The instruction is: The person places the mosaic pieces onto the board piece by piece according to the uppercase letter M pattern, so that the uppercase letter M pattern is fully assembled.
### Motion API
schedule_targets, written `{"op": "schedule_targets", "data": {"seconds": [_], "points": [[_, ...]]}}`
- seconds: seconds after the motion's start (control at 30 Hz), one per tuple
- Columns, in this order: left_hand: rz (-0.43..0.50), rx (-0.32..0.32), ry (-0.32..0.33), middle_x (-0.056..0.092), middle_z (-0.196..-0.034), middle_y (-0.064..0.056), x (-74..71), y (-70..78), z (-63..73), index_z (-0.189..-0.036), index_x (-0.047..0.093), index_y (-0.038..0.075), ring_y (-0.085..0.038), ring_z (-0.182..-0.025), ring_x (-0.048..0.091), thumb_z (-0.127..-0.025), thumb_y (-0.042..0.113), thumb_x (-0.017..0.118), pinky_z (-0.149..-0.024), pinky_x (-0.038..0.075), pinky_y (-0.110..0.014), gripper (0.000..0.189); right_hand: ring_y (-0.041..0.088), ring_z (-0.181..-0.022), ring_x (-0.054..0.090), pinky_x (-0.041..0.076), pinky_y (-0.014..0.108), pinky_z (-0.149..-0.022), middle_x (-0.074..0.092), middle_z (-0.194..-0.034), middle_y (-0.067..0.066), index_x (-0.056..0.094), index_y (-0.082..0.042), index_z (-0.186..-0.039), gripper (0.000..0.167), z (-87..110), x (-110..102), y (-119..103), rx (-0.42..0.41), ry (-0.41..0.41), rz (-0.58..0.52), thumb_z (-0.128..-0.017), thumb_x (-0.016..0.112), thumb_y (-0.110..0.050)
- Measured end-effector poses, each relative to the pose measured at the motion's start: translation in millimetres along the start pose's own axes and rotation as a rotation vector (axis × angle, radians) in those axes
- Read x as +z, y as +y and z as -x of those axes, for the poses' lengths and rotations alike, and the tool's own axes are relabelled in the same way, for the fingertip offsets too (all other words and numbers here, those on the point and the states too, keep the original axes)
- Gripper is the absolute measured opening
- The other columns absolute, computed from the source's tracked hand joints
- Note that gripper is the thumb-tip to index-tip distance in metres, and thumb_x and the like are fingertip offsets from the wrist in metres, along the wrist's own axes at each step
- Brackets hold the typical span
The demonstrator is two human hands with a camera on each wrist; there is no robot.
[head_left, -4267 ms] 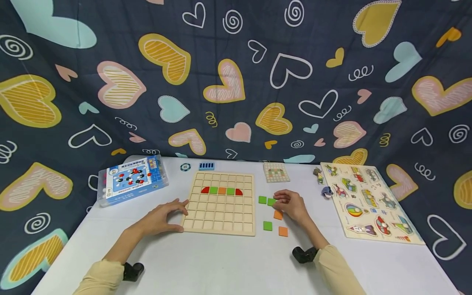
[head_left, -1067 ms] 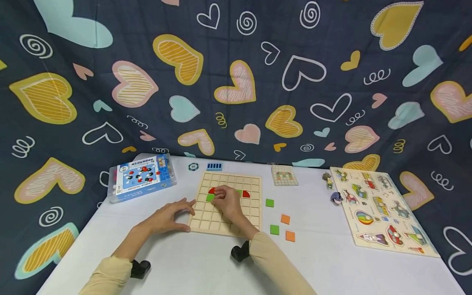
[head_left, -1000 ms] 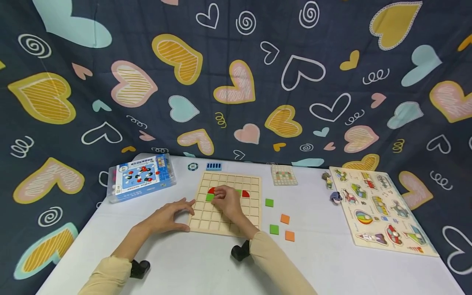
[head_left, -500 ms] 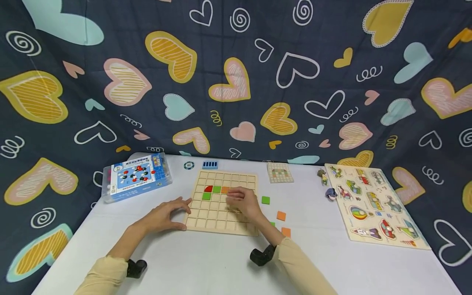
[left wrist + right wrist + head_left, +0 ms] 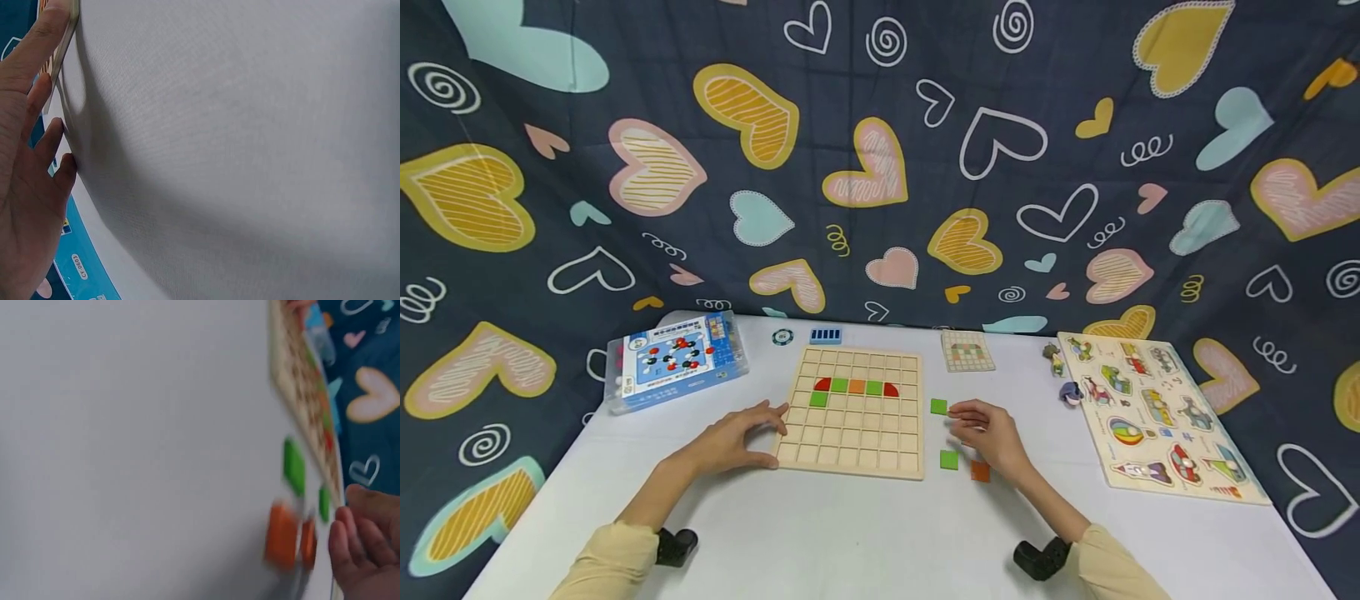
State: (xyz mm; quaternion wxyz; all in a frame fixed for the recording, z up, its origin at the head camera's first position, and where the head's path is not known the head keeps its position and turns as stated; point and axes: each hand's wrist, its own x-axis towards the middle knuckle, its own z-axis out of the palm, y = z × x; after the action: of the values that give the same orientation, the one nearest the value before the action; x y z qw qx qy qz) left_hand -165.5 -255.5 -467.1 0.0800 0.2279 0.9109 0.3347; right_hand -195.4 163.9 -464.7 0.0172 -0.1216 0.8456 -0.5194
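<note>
A pale wooden grid board (image 5: 850, 450) lies mid-table. A red curved piece (image 5: 823, 385), a green tile, an orange tile, another green tile and a second red curved piece (image 5: 891, 390) make a row on it. Below the row's left part sits one more green tile (image 5: 818, 399). My left hand (image 5: 730, 440) rests its thumb and fingertips against the board's left edge. My right hand (image 5: 991, 433), holding nothing visible, hovers right beside a loose green tile (image 5: 938, 407). Nearby lie another green tile (image 5: 949, 460) and an orange tile (image 5: 981, 472); a second orange one is mostly hidden under the hand.
Behind the board are a pattern card (image 5: 967, 351), a blue slotted block (image 5: 825, 336) and a round chip (image 5: 782, 337). At left stands a clear-sided box (image 5: 677, 362). A picture puzzle board (image 5: 1157, 417) and two small figures (image 5: 1071, 393) lie at right.
My right hand took a green tile from the right, set it under the row's left part, then moved back right to the loose tiles. My left hand stays at the board's edge.
</note>
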Motion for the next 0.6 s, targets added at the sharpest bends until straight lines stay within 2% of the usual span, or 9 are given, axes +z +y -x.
{"op": "schedule_targets", "data": {"seconds": [0.1, 0.23, 0.33, 0.47, 0.6], "points": [[-0.007, 0.005, 0.007, 0.045, -0.144, -0.015, 0.1, -0.2, 1.0, -0.104, 0.063, 0.025, -0.049, -0.135, 0.03, -0.072, 0.033, 0.082, -0.106, 0.025, -0.067, 0.038, 0.024, -0.091, 0.067, 0.057, 0.029, -0.078, 0.071, -0.1, 0.011, 0.067, -0.001, -0.106, 0.032, 7.1, -13.6, 9.2, -0.031, 0.02, 0.118, -0.076, 0.077, 0.002], [0.004, -0.008, 0.009, 0.045, -0.144, -0.013, -0.5, -0.1, 1.3, -0.104, 0.063, 0.025, -0.047, -0.136, 0.029, -0.072, 0.032, 0.083, -0.106, 0.024, -0.066, 0.039, 0.019, -0.083, 0.066, 0.057, 0.027, -0.073, 0.071, -0.095, 0.008, 0.068, -0.001, -0.105, 0.035, 13.5, -24.1, 18.8, -0.071, -0.003, 0.219, -0.072, 0.081, 0.0], [0.011, -0.018, 0.005, 0.044, -0.145, -0.012, -0.5, -0.1, 0.9, -0.104, 0.063, 0.025, -0.046, -0.137, 0.029, -0.071, 0.031, 0.083, -0.107, 0.024, -0.066, 0.039, 0.016, -0.078, 0.064, 0.056, 0.024, -0.068, 0.07, -0.092, 0.009, 0.067, 0.001, -0.103, 0.033, 15.2, -27.6, 25.1, -0.059, -0.023, 0.198, -0.073, 0.08, 0.001], [0.004, -0.012, 0.002, 0.044, -0.145, -0.013, -0.2, -0.6, 0.1, -0.105, 0.063, 0.025, -0.047, -0.136, 0.028, -0.072, 0.032, 0.083, -0.107, 0.024, -0.067, 0.038, 0.013, -0.077, 0.065, 0.055, 0.019, -0.067, 0.07, -0.092, 0.011, 0.066, 0.003, -0.103, 0.031, 13.4, -31.0, 31.2, -0.004, -0.028, 0.112, -0.075, 0.077, 0.005], [0.006, -0.011, 0.002, 0.045, -0.145, -0.013, -0.1, 0.0, 0.2, -0.104, 0.063, 0.025, -0.048, -0.136, 0.028, -0.072, 0.031, 0.083, -0.107, 0.023, -0.066, 0.038, 0.017, -0.08, 0.068, 0.056, 0.02, -0.068, 0.069, -0.096, 0.018, 0.064, 0.007, -0.106, 0.032, 11.5, -34.9, 34.3, 0.024, -0.031, 0.037, -0.076, 0.075, 0.007]]}}
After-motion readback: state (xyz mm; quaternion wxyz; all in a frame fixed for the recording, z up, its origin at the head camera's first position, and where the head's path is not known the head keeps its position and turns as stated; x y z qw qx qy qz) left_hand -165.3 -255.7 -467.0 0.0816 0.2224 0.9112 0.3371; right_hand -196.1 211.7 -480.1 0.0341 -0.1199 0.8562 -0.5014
